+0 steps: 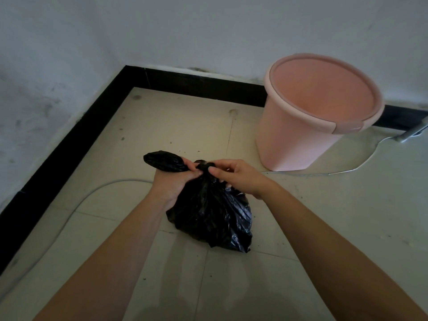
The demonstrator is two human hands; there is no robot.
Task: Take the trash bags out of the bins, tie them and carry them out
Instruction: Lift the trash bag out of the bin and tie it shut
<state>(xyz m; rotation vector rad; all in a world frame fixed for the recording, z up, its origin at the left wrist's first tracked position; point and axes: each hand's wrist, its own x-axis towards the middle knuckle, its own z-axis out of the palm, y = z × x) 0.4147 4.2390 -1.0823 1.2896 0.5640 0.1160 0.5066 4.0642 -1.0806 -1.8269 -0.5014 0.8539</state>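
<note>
A small black trash bag (213, 216) sits on the tiled floor in front of me, its neck gathered into a twist. My left hand (172, 184) grips the neck, and a loose tail of the bag sticks out to the left of that fist. My right hand (236, 176) pinches the knot at the top of the neck with thumb and fingertips. A pink round bin (308, 126) stands to the right behind the bag, with no liner visible inside it.
White walls meet in a corner at the back left, edged by a black skirting board (69, 144). A pale cable (76, 205) curves over the floor on the left. A thin wire (347, 167) runs past the bin toward a grey metal part (414, 132) at the right edge.
</note>
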